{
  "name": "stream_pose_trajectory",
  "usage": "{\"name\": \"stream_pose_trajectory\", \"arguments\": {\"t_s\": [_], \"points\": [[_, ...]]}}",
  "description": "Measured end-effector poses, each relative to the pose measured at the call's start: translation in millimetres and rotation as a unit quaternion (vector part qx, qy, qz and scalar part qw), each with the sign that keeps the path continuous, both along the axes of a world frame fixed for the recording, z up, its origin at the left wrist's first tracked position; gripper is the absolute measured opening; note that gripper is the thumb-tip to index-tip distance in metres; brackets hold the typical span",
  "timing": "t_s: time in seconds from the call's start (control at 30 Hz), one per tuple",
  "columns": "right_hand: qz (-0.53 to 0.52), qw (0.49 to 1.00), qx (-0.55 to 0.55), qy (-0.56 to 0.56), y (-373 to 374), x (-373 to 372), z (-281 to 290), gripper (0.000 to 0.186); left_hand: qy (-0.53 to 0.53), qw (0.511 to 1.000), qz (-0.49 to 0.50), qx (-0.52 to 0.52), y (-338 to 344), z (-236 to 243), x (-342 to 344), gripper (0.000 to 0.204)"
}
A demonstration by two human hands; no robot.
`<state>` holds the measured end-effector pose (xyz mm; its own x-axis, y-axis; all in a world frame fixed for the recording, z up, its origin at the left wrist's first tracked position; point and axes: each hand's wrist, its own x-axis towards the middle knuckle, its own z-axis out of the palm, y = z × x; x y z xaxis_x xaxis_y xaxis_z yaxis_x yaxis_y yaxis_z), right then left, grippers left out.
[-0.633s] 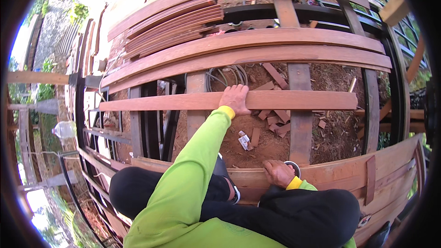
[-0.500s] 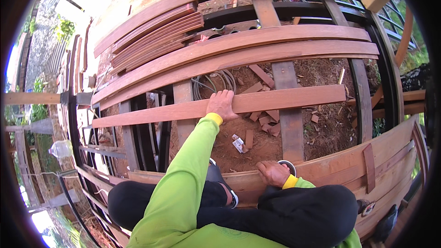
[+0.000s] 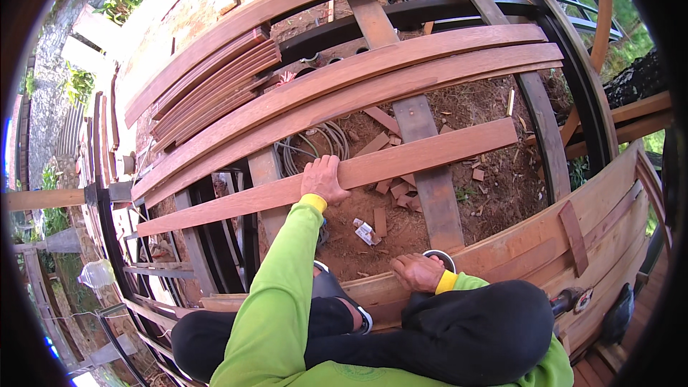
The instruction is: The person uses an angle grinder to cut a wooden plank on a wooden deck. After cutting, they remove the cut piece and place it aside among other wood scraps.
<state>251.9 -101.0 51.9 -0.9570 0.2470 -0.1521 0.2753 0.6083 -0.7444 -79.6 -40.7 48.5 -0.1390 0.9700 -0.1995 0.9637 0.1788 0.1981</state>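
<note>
A long reddish-brown wooden plank [image 3: 423, 149] lies across the darker crosspieces of a frame. My left hand [image 3: 324, 180] grips it near its middle, thumb at the near edge and fingers over the top. My right hand [image 3: 418, 272] is curled closed, low in front of my knees, above the boards at the near edge. Just behind its knuckles shows the round pale rim of a small container [image 3: 441, 258], dark inside and partly covered by the hand. Whether the fingers hold this container or something else is hidden.
Two more planks [image 3: 344, 97] lie parallel beyond, with a stack of boards [image 3: 215, 86] at far left. Below, on reddish soil, are wood offcuts [image 3: 380, 221] and a coiled hose [image 3: 313, 145]. Right of my knee lies what looks like a power tool [image 3: 566, 301].
The whole view has turned and shifted slightly, so the planks slant more. My left hand keeps its hold on the plank, and my right hand stays by the round rim.
</note>
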Motion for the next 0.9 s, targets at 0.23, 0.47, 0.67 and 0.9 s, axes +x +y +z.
{"name": "stream_pose_trajectory", "arguments": {"t_s": [0.23,0.47,0.67,0.9], "points": [[0.014,1.0,-0.017,0.015,-2.0,-1.4,-9.6,0.016,0.003,1.0,-0.003,0.007,-1.3,-1.1,-4.2,0.063],[0.015,1.0,-0.009,-0.018,2.6,9.8,-3.8,0.022,0.006,0.999,-0.025,0.039,4.3,-10.4,4.0,0.067],[0.023,0.998,-0.027,-0.042,1.4,5.6,-3.2,0.02,0.003,1.0,-0.018,0.023,0.5,-4.7,-0.3,0.067],[0.011,1.0,0.003,-0.028,-3.3,2.6,-5.4,0.021,0.012,0.999,-0.028,0.042,-3.9,-9.4,-5.8,0.068]]}}
